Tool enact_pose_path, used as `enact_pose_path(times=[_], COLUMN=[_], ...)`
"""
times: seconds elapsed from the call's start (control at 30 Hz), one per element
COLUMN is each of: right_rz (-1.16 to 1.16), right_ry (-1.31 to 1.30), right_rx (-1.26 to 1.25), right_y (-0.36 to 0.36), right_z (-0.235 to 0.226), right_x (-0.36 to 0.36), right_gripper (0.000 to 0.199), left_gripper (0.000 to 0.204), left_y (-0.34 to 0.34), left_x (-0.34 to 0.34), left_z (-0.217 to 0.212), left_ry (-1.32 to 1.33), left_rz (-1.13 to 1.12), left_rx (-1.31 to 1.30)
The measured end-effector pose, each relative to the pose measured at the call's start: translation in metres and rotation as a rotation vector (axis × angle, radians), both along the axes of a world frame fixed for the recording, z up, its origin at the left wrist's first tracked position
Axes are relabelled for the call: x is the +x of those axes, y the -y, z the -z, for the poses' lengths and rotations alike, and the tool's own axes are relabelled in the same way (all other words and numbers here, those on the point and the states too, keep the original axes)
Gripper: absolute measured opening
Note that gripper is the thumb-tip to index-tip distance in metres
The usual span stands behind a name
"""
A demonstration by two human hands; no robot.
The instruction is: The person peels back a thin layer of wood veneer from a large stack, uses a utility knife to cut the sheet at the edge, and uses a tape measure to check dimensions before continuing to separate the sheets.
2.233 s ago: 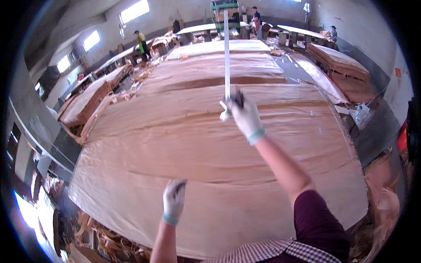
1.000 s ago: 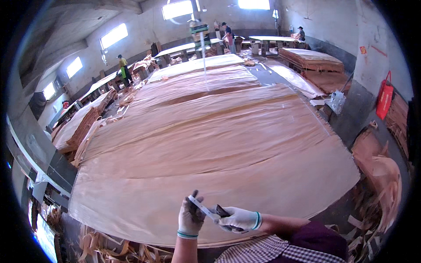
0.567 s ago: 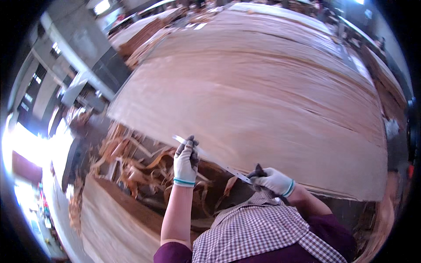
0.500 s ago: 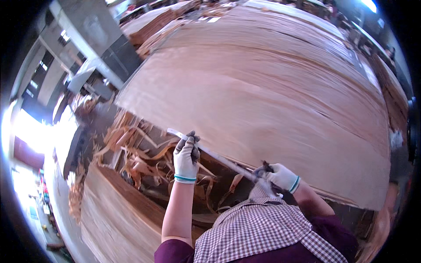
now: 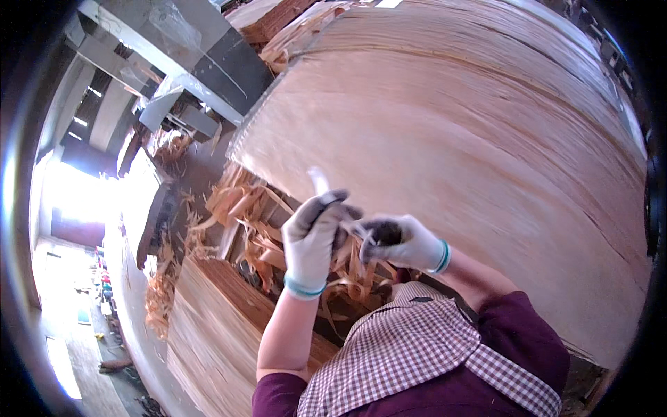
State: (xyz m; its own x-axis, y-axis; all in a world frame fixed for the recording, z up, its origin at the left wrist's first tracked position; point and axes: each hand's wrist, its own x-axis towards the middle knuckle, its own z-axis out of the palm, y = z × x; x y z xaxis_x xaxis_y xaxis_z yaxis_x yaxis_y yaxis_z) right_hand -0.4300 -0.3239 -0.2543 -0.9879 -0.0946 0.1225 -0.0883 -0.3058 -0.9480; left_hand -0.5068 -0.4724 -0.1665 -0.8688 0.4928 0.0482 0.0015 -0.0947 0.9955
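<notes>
Both gloved hands, left hand [image 5: 310,240] & right hand [image 5: 405,243], pinch a thin pale strip [image 5: 332,203] at centre; veneer sheet [image 5: 472,132] at 1 o'clock lies flat, scraps [image 5: 240,208] at 9 o'clock uncleared.

No packages, labels, signs, screens.

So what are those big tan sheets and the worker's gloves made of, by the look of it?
The big sheet looks like thin raw wood veneer: matte tan, with long grain streaks. The glove on the left hand and the one on the right hand look like white knitted fabric with darker, perhaps coated, fingertips and teal cuffs.
</notes>
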Motion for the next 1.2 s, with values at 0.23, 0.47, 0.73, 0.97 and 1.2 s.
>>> enact_pose_path(times=[0.23,0.47,0.73,0.97,1.2], right_rz=[0.053,0.596,1.212,1.471,1.725], right_ry=[0.219,0.357,0.761,1.061,0.991], right_rx=[0.056,0.082,0.042,0.067,0.446], right_y=[-0.025,-0.032,0.043,0.100,0.074], right_z=[-0.005,0.004,-0.007,0.044,0.062], right_x=[-0.036,0.017,0.132,0.298,0.346], right_gripper=[0.020,0.012,0.012,0.020,0.038], left_gripper=[0.025,0.033,0.038,0.037,0.033], left_y=[0.002,-0.073,-0.194,-0.225,-0.179], left_x=[-0.126,-0.237,-0.204,-0.111,0.024], left_z=[-0.022,0.018,0.073,0.056,0.029], left_ry=[-0.074,0.186,0.261,0.200,-0.163], left_rz=[-0.430,-0.038,0.536,0.616,0.856], left_rx=[0.322,0.438,0.428,0.465,0.167])
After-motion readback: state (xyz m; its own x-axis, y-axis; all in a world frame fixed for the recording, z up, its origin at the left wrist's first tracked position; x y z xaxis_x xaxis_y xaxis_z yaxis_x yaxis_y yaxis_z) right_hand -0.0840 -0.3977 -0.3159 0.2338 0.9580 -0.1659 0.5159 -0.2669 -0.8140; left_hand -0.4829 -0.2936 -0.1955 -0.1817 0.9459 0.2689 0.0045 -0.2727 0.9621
